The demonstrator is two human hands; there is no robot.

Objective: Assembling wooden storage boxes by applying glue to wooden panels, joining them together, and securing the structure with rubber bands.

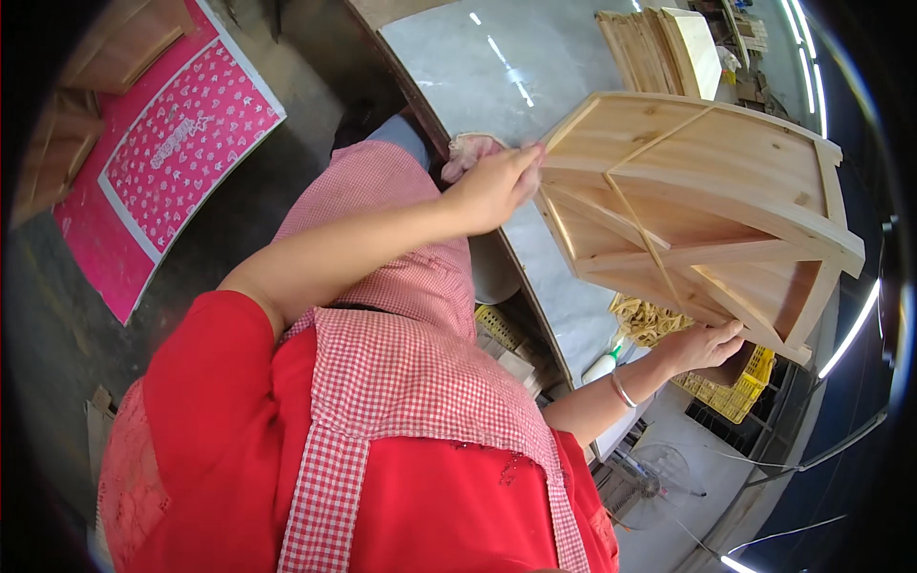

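- across the upper middle, a grey tabletop (439, 67) with bright glare streaks, running aslant from the top toward the lower right
- at its upper right, a stack of pale boards (645, 48)
- on the near edge, a crumpled pale pink cloth or glove (468, 153); cannot tell which
- farther down, a heap of tan bands (650, 323) near a white bottle with a green cap (602, 366)
- in the room around, a yellow plastic crate (731, 392), a caged fan (659, 473), lit fluorescent tubes (850, 329) and, at far left, a pink patterned sheet (186, 134)
- left arm stretched forward across a red-checked apron (382, 377), with left hand (497, 186) closed around the left end of a panelled wooden frame (697, 248); fingertips partly hidden
- right arm reaching out to the right, with a silvery bangle (623, 390) at the wrist and right hand (709, 346) pinching the lower edge of the frame
- between both hands, held tilted above the tabletop; cannot tell whether touching it
- long axis running left to right with a slight downward slant; open, braced side turned toward the viewer, broad right end pointing away from the left hand
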